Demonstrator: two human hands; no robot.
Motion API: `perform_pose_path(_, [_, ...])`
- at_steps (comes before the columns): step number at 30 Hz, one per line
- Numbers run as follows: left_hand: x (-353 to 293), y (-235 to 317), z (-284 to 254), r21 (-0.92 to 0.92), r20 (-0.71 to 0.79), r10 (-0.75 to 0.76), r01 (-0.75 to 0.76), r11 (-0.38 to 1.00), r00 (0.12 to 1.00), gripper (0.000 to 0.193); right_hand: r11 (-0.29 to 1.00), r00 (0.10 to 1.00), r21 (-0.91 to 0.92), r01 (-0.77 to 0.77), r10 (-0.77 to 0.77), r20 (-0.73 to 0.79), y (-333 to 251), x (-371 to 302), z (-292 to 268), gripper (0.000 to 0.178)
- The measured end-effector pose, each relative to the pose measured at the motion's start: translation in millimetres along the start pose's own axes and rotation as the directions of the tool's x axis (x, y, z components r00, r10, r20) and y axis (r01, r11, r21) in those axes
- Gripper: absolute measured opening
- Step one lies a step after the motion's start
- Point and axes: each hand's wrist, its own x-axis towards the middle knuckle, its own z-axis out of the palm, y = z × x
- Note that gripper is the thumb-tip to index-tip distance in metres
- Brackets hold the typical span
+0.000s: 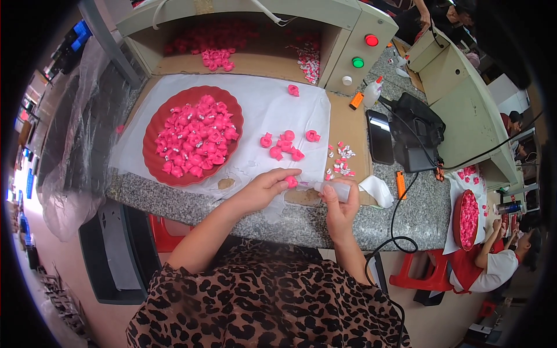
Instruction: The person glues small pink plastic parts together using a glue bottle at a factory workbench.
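Over the near edge of the counter (278, 227), the left hand (264, 188) pinches a pink piece (291, 182); the right hand (341, 210) grips a bottle (343, 191), tip toward it. White paper (379, 191) lies just beside. Beyond: loose pieces (275, 153), a red bowl (152, 142), a phone (380, 139), then the booth (348, 49).

Bright centre — dark, curved edges

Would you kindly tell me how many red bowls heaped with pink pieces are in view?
2. One scalloped red bowl sits on the white sheet, beyond and left of the left hand; the other bowl is at far right, before a seated co-worker. Others may be hidden.
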Motion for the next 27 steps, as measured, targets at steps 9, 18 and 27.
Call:
perform_pose_path(9, [-0.5, -0.2, 2.4, 0.065, -0.034, 0.041, -0.038, 0.997, 0.999, 0.032, 0.995, 0.998, -0.082, 0.062, -0.063, -0.015, 3.5, -1.3, -2.5, 0.017])
perform_pose_path(18, [-1.2, 2.3, 4.2, 0.063, -0.068, 0.026, -0.022, 0.998, 0.997, 0.031, 0.980, 0.993, -0.164, 0.109, -0.115, -0.028, 2.9, -2.4, -1.4, 0.017])
perform_pose_path(27, [-2.1, 2.6, 4.8, 0.060, -0.079, 0.025, -0.020, 0.998, 0.997, 0.031, 0.988, 0.995, -0.125, 0.086, -0.091, -0.039, 5.5, -4.0, -0.7, 0.018])
